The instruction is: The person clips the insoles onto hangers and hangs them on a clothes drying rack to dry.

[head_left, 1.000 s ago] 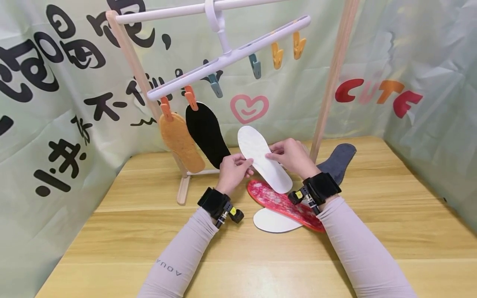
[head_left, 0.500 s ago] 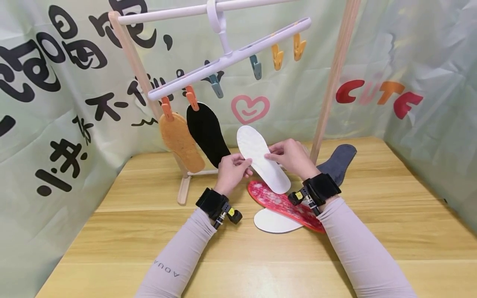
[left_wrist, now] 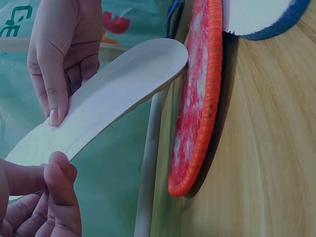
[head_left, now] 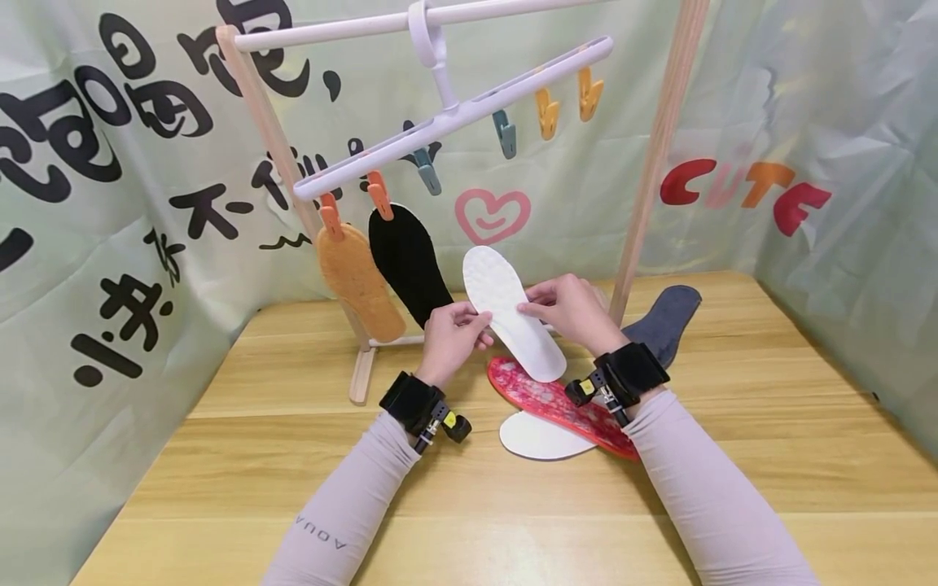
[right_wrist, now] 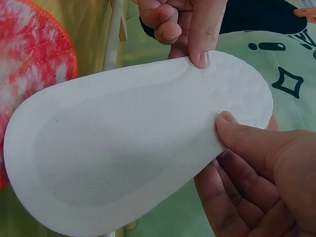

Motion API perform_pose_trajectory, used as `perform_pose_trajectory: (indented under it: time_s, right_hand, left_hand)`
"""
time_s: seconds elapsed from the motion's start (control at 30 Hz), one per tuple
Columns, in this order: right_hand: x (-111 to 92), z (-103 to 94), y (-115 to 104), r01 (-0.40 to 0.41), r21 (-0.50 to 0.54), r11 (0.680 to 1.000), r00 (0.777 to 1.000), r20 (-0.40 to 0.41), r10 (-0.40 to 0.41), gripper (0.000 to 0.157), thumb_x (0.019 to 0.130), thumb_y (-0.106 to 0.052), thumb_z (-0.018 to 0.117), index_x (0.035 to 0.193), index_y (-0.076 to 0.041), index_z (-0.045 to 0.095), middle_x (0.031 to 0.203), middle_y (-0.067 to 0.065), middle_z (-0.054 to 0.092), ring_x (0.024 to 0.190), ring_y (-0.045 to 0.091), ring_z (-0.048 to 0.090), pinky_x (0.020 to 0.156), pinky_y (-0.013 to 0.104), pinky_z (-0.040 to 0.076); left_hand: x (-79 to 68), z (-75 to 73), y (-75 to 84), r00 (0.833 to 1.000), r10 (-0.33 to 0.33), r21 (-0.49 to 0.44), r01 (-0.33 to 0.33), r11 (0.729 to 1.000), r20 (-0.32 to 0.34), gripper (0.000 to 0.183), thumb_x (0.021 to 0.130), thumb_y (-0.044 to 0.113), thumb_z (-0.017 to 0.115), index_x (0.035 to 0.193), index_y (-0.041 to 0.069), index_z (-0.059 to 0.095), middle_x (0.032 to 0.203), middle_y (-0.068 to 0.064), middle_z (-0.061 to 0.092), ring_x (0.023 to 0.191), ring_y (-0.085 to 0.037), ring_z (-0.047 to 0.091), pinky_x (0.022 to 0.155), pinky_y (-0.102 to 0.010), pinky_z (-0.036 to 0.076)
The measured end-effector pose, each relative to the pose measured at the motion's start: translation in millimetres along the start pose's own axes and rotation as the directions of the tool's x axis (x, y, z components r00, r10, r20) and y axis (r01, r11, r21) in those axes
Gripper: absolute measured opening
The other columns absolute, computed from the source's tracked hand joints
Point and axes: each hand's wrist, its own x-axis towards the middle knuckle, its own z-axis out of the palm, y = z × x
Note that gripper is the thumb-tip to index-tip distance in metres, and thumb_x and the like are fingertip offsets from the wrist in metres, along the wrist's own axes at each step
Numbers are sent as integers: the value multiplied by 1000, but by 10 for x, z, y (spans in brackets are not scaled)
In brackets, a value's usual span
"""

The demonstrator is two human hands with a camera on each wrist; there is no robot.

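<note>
Both hands hold a white insole (head_left: 516,317) above the table, tilted with its upper end to the left. My left hand (head_left: 450,334) pinches its left edge between thumb and fingers. On the opposite edge my right hand (head_left: 575,309) grips it, thumb on the face and fingers behind, as the right wrist view shows. Below lies a red patterned insole (head_left: 542,399) with an orange-red rim, across another white insole (head_left: 538,437). A dark blue-grey insole (head_left: 665,321) lies behind the right hand, partly hidden by it.
A tilted lilac hanger (head_left: 454,118) hangs from a rack's top bar (head_left: 330,34). Orange clothespins (head_left: 379,195) hold a tan insole (head_left: 359,281) and a black insole (head_left: 409,260) at its left. Blue-grey pegs (head_left: 504,134) and yellow pegs (head_left: 546,114) hang without items. A wooden post (head_left: 652,187) stands right.
The held white insole has shifted slightly left and turned a little, with its lower end moving left. The left hand has moved slightly left and down; both grips stay the same.
</note>
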Motion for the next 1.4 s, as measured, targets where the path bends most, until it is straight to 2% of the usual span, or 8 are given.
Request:
perform_pose_trajectory:
  time_s: [0.17,0.4,0.6,0.67,0.8,0.87,1.4]
  right_hand:
    - [0,22,-28,21,24,999,1000,4,-21,31,99,-31,81,120,-8,82,109,12,84,99,28,81,74,32,59]
    - [-1,39,-54,36,64,997,999,11,-37,31,99,-28,81,120,-7,82,109,14,83,101,30,81,74,32,61]
    - [-2,41,-73,42,89,995,999,15,-43,30,99,-27,81,120,-6,82,109,14,83,103,30,81,80,40,65]
    - [-4,41,-78,48,91,995,999,15,-50,30,99,-27,81,120,-6,81,109,14,83,103,30,81,80,42,65]
    - [-3,46,-83,58,92,994,998,12,-59,30,98,-26,81,120,-5,81,109,15,83,102,31,81,80,41,65]
    - [0,50,-83,60,96,994,998,12,-62,30,99,-26,81,120,-5,81,109,15,83,102,31,81,79,40,65]
    - [-27,45,-127,71,151,986,997,19,-74,28,99,-24,80,119,-5,82,110,15,83,99,29,82,82,43,67]
  left_hand:
    - [-8,-33,-4,1000,7,2,-7,1000,-2,14,102,11,75,98,-2,75,92,-24,80,62,-7,71,76,-49,68]
    - [-7,-65,-18,1000,25,-22,-25,999,2,13,102,10,75,100,-3,75,96,-28,79,64,-8,72,68,-33,67]
    - [-21,-92,1,999,36,-17,-36,999,-1,13,102,10,74,99,-3,74,90,-22,80,65,-8,72,77,-49,68]
    - [-24,-101,2,999,37,-22,-37,999,2,14,102,9,74,99,-4,74,89,-22,79,65,-8,72,75,-44,68]
    - [-23,-119,1,999,37,-34,-37,999,6,13,102,9,74,99,-4,74,88,-21,79,65,-8,72,66,-24,64]
    - [-21,-129,-1,999,40,-38,-39,999,8,13,102,9,74,99,-4,74,89,-21,79,65,-9,72,65,-22,63]
    - [-25,-206,21,996,83,-30,-82,996,15,12,102,9,74,101,-3,74,88,-19,79,64,-9,71,64,-23,64]
